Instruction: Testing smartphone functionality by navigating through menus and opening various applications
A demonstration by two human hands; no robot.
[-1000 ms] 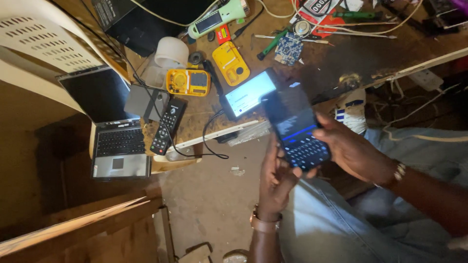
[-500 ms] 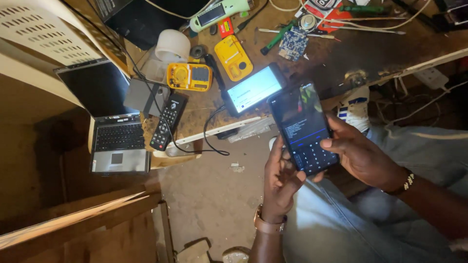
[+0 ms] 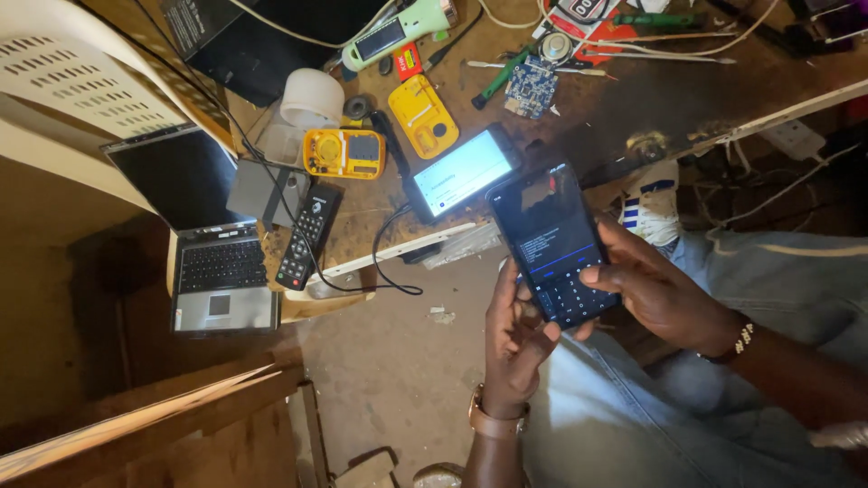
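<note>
Together, the left hand [image 3: 517, 339] and right hand [image 3: 660, 291] clasp a dark phone [image 3: 553, 242] near a red label [image 3: 409, 61].

Single head view, steep downward, close over hands, cluttered workbench [image 3: 633, 99] beyond.

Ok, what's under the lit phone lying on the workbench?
The lit phone rests on the wooden workbench, its lower end at the edge. A black cable runs down beside it. Whatever lies beneath its body is covered.
</note>
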